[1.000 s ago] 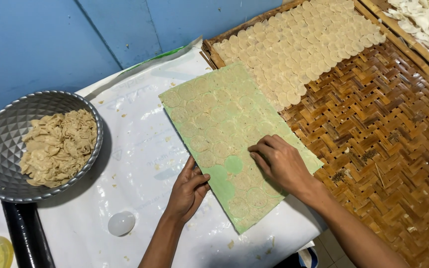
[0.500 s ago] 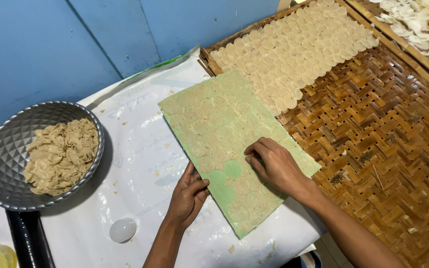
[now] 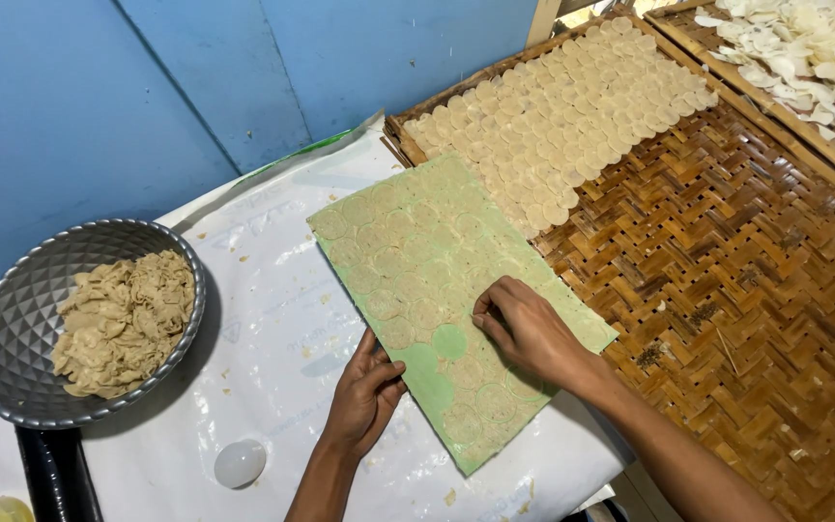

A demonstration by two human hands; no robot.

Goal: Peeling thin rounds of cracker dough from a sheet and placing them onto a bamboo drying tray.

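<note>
Left hand (image 3: 364, 391) lies flat with fingers together, gripping nothing, steadying the near edge of the green sheet (image 3: 456, 290). Right of it, my right hand (image 3: 524, 329) pinches one thin dough round (image 3: 480, 314) off the sheet. Best to peel slowly so the round doesn't tear; beyond, the woven tray (image 3: 727, 271).

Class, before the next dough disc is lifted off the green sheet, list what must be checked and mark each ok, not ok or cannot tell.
1. Left hand steadies the green sheet at its near edge: ok.
2. Right hand fingertips are on a dough disc: ok.
3. Disc edge lifted free of the sheet: cannot tell, fingers hide it.
4. Bare space on the woven tray beside the laid rows of discs: ok.
5. Metal bowl of dough stands apart from the sheet: ok.
</note>
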